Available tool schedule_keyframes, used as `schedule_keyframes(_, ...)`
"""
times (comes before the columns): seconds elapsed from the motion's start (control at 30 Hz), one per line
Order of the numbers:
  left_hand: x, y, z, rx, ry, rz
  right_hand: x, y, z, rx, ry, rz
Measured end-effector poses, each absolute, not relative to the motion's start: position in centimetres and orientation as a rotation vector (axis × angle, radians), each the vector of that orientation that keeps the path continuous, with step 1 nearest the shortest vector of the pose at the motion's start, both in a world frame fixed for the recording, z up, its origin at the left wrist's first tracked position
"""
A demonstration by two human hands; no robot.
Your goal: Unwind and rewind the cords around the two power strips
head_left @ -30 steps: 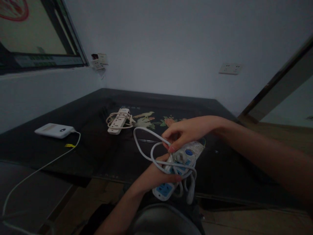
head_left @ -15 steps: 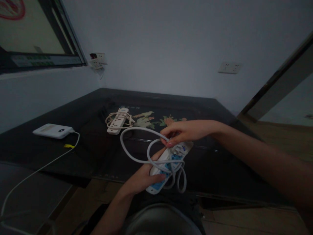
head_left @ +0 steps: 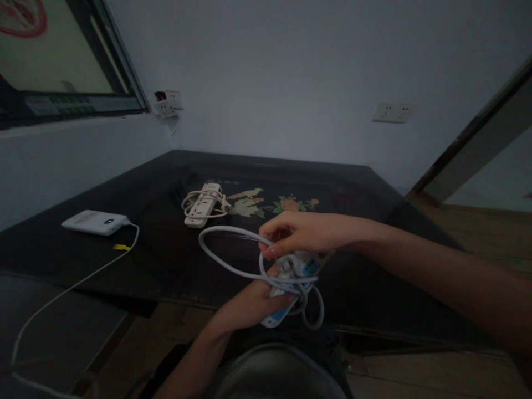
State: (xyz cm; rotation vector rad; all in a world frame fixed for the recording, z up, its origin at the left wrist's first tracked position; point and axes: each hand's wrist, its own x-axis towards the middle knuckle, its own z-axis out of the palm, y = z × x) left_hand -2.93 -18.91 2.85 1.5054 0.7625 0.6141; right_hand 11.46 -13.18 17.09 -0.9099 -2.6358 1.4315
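Note:
My left hand [head_left: 260, 302] is closed around the lower end of a white and blue power strip [head_left: 297, 271], held above the near edge of the black table [head_left: 166, 194]. The strip's white cord [head_left: 220, 260] is looped around the strip, with one big loop sticking out to the left. My right hand [head_left: 297, 233] pinches that cord just above the strip. Short loops of cord hang below the strip.
A second, cream power strip [head_left: 202, 205] with its cord wound round it lies mid-table. A white power bank [head_left: 95, 222] with a white cable lies at the left. Wall sockets [head_left: 393, 112] sit on the far wall, a window at the upper left.
The strip has tilted and turned in my left hand. My right hand has moved left and down with the cord, and the free loop has shifted left and grown flatter.

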Motion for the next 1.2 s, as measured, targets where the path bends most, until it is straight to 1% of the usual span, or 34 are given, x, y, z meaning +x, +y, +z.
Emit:
schedule_keyframes(0.2,-2.1,-19.0,2.0,1.538,0.741,0.637,11.1,-12.5,16.9,-0.963,-2.601,1.555)
schedule_keyframes(0.3,-2.1,-19.0,1.6,1.478,0.758,0.716,11.7,-12.0,16.7,-0.913,-2.636,1.428)
schedule_keyframes(0.43,-2.4,-18.9,1.8,1.393,0.734,0.656,12.8,-12.0,16.5,-0.857,-2.597,1.294)
schedule_keyframes(0.57,-2.2,-19.1,2.2,1.289,0.696,0.739,12.6,-12.8,16.0,-0.881,-2.476,1.358)
schedule_keyframes(0.73,-1.7,-19.4,2.5,1.344,0.884,0.870,11.6,-13.1,15.6,-0.862,-2.446,1.346)
schedule_keyframes(0.93,-1.9,-19.2,1.9,1.203,0.808,0.918,12.7,-12.9,16.4,-0.891,-2.336,1.384)
schedule_keyframes(1.0,-1.9,-19.2,2.0,1.197,0.792,0.919,13.2,-13.0,16.7,-0.886,-2.393,1.288)
schedule_keyframes(1.2,-1.9,-19.2,2.5,1.280,0.759,0.923,12.9,-13.4,16.6,-0.869,-2.640,0.820)
